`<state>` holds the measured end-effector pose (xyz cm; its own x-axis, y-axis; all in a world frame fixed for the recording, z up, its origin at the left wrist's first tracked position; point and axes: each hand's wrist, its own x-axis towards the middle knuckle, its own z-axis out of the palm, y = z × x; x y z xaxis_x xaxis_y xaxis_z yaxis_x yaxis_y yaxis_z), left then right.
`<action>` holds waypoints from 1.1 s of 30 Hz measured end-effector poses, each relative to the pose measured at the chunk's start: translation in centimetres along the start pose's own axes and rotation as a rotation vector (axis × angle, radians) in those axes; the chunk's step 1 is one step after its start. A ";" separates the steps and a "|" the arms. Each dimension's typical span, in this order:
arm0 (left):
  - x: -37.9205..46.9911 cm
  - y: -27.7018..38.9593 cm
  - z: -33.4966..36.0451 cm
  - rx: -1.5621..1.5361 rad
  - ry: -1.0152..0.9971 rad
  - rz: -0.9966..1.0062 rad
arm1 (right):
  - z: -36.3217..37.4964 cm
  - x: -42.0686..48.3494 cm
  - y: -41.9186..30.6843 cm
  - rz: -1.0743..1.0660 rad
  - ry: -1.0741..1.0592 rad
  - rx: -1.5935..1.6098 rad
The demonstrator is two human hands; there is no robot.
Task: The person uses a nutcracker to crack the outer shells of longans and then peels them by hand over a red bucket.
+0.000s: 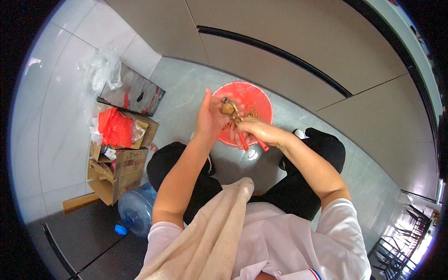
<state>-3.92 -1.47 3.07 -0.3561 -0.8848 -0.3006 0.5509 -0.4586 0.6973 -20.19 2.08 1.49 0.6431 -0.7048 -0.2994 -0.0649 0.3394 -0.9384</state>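
My right hand (249,128) grips a metal nutcracker (238,115) by its red handles (260,142). A round brown nut, which looks like a walnut (228,108), sits between the nutcracker's jaws. My left hand (214,117) is cupped close beside the jaws, its thumb sticking up and apart from the blurred fingers. Whether the left palm touches the nut is hard to tell. Both hands are over a red plastic basin (257,96) on the floor. Brown bits, probably shell (252,114), lie inside it, partly hidden by my hands.
Grey cabinets (266,63) with a black handle strip run behind the basin. On the left are cardboard boxes (131,164), a red plastic bag (115,127), a clear bag (108,66) and a large blue water bottle (134,211). My knees flank the basin; chairs (402,241) stand far right.
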 end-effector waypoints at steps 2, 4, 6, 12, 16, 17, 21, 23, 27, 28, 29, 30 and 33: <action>0.4 -0.7 -0.9 0.018 0.004 -0.053 | 0.6 0.4 0.7 0.033 -0.018 -0.002; 0.8 -1.3 -1.3 0.026 0.057 -0.072 | 0.6 0.9 1.5 -0.006 -0.045 -0.022; 1.1 -1.8 -1.0 0.025 0.161 -0.054 | 0.8 1.1 1.7 -0.019 -0.041 -0.045; 1.1 -1.9 0.1 0.071 0.317 -0.032 | 0.9 1.5 1.9 -0.074 -0.020 -0.111; 1.0 -1.6 0.9 0.051 0.332 -0.033 | 0.8 1.2 1.1 -0.001 -0.034 -0.088; 0.9 -1.5 1.1 0.043 0.340 -0.035 | 0.9 1.1 0.8 0.054 -0.024 -0.071; 1.0 -1.7 1.1 0.042 0.328 -0.018 | 1.0 0.9 0.6 0.042 0.012 -0.093; 1.1 -1.8 1.2 0.031 0.332 -0.014 | 1.1 1.0 0.9 0.038 0.050 -0.135; 1.1 -1.9 1.3 0.037 0.337 0.002 | 1.3 1.1 1.1 0.059 0.083 -0.117; 1.2 -2.0 1.2 0.042 0.336 0.004 | 1.2 1.2 1.3 0.056 0.082 -0.130; 1.3 -2.1 1.0 0.046 0.336 0.006 | 1.1 1.3 1.5 0.054 0.080 -0.143; 1.4 -2.2 0.9 0.051 0.336 0.006 | 1.2 1.4 1.8 0.042 0.098 -0.129; 1.5 -2.3 0.9 0.056 0.356 -0.001 | 1.5 1.7 2.3 0.040 0.152 -0.141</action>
<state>-6.39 -1.64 1.56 -0.0654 -0.8622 -0.5023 0.5052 -0.4627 0.7285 -18.07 2.64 -0.94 0.5159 -0.7822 -0.3493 -0.2006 0.2861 -0.9370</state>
